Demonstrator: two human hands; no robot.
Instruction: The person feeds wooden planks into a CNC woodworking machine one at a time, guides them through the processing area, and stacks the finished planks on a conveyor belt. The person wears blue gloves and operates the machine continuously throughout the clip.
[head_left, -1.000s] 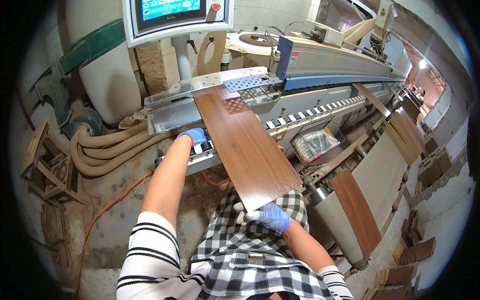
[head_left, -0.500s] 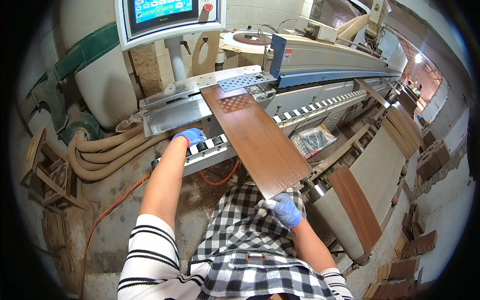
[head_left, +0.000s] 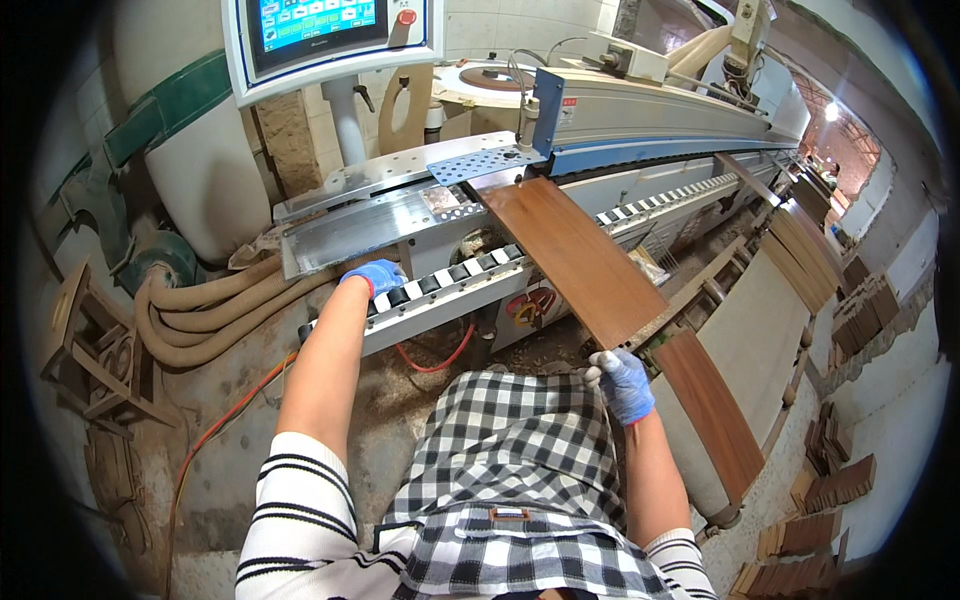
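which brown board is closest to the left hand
The brown board across the roller rail, near end by the right hand; the reddish board on the grey conveyor and the rest lie farther right.

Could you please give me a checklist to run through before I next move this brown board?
1. Brown board lying across the roller rail: ok.
2. Left hand clear of the board: ok, it is on the rail.
3. Right hand at the board's near end: ok.
4. Right hand's grip firm: cannot tell.
5. Belt free of other boards: not ok, a second board lies there.
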